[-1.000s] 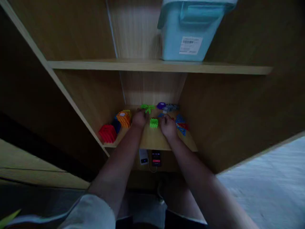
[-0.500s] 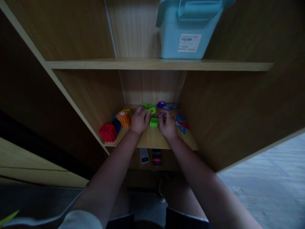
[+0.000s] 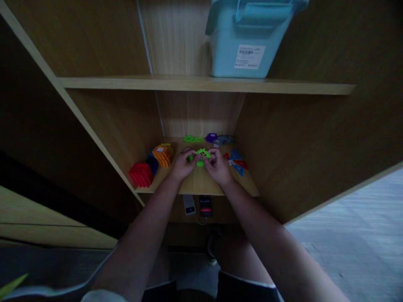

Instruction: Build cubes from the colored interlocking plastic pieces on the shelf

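Observation:
My left hand [image 3: 183, 163] and my right hand [image 3: 219, 167] meet over the middle of the lower shelf. Between them is a bright green plastic piece [image 3: 204, 153] with notched edges, pinched by the fingers of my right hand. Another bit of green shows at the fingertips of my left hand, which are closed on it; whether it is a separate piece I cannot tell. Just below, a small green stack [image 3: 200, 164] is partly hidden by the hands. More flat green pieces [image 3: 193, 139] lie at the back of the shelf.
At the left stand red [image 3: 141, 175], dark blue and orange [image 3: 163, 155] stacks. Purple pieces [image 3: 211, 137], patterned dark pieces [image 3: 224, 140] and blue triangles [image 3: 237, 161] with red ones lie right. A teal bin [image 3: 242, 46] sits above; a phone [image 3: 205, 206] and power bank [image 3: 189, 205] lie below.
My hands have come closer together and nearer to me, drawing green from the back pile. My right hand, earlier apart from the green pieces, now pinches one.

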The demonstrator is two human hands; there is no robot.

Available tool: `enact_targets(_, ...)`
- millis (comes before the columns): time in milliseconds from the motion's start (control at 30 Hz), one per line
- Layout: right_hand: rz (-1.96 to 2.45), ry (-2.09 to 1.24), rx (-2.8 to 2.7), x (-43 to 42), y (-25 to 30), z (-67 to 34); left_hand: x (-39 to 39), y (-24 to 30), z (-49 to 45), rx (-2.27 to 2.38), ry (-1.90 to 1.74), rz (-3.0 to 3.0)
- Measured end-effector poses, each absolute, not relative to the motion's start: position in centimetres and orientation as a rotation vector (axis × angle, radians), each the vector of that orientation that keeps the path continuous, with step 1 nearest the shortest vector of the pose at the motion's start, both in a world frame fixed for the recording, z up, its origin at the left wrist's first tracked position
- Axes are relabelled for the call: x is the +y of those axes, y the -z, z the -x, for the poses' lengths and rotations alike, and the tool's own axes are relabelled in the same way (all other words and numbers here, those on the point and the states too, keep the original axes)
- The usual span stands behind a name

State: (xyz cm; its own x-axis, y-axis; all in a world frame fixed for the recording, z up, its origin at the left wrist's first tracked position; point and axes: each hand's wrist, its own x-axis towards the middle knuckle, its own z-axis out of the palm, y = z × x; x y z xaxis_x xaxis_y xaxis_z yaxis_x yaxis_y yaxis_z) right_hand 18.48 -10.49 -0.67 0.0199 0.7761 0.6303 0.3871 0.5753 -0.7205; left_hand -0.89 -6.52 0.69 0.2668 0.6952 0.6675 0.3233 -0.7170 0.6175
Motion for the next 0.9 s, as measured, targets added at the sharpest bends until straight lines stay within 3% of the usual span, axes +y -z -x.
enact_targets(500, 0.930, -0.191, -1.802, -10.7, -0.5, -18.8, -6.0, -0.3, 1.1, 1.051, -1.514, -2.135)
enact_targets(900, 1.019, -0.239, -1.747, -10.6, -0.4, -19.4, -5.4, 0.4, 1.2, 1.133, -1.533, -2.148)
